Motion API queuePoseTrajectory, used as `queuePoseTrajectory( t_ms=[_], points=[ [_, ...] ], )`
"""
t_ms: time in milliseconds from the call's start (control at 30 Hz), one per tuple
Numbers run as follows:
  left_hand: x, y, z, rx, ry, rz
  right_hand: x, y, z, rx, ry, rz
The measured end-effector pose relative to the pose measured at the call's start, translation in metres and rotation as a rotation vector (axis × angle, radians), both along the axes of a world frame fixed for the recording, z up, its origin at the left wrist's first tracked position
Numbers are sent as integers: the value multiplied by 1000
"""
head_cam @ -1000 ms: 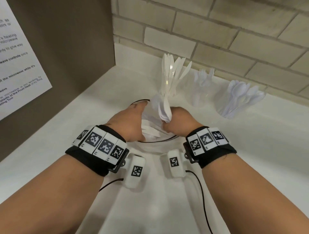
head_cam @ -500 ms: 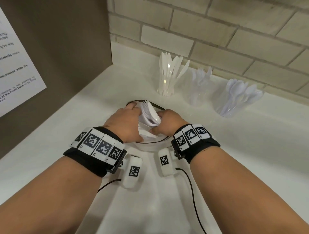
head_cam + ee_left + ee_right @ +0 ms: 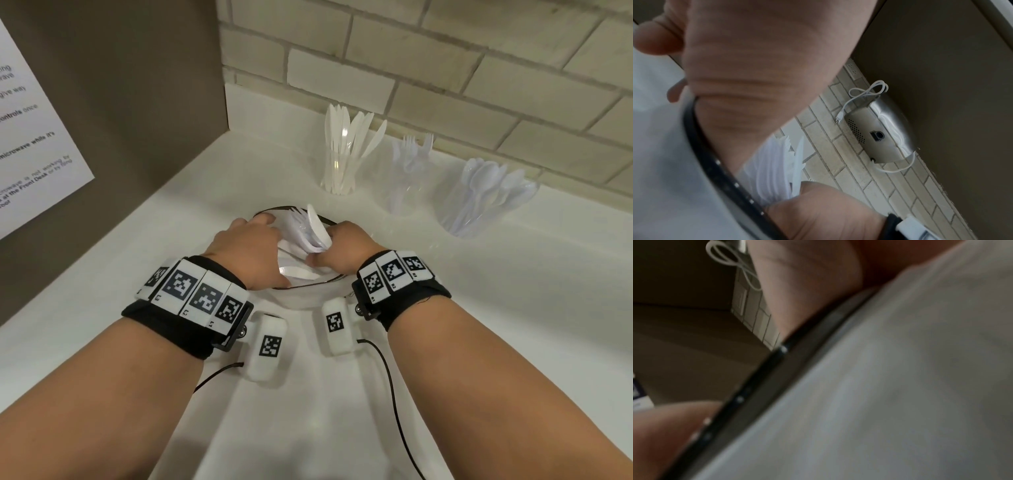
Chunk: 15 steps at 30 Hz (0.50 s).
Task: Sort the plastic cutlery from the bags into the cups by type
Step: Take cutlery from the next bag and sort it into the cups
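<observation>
A clear bag with a black rim lies open on the white counter. My left hand grips the bag's left edge at the mouth. My right hand grips a bundle of white cutlery standing up out of the bag mouth; fork tines show on the bundle in the left wrist view. More white pieces lie inside the bag. Three clear cups stand by the wall: knives, forks, spoons. The right wrist view is blurred, filled by the bag.
A brown side panel with a printed notice bounds the counter on the left. A brick wall runs behind the cups. Black cables trail from the wrist cameras. A metal device with a white cord hangs overhead.
My right hand has brought the cutlery bundle down from raised height to the bag's mouth. The left hand has stayed on the bag's edge.
</observation>
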State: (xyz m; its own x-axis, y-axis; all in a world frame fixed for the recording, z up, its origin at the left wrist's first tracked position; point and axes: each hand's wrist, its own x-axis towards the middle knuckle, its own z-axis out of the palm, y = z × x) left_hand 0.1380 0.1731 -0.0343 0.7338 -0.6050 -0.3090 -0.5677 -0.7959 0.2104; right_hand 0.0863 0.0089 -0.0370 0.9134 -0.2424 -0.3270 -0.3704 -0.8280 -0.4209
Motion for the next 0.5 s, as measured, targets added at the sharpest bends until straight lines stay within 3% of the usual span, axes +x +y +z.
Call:
queuePoseTrajectory(
  t_ms=[233, 500],
  points=[
    [0, 4, -1, 8, 23, -2, -3, 0, 1, 114, 27, 27],
    [1, 5, 1, 49, 21, -38, -2, 3, -1, 55, -7, 34]
  ],
)
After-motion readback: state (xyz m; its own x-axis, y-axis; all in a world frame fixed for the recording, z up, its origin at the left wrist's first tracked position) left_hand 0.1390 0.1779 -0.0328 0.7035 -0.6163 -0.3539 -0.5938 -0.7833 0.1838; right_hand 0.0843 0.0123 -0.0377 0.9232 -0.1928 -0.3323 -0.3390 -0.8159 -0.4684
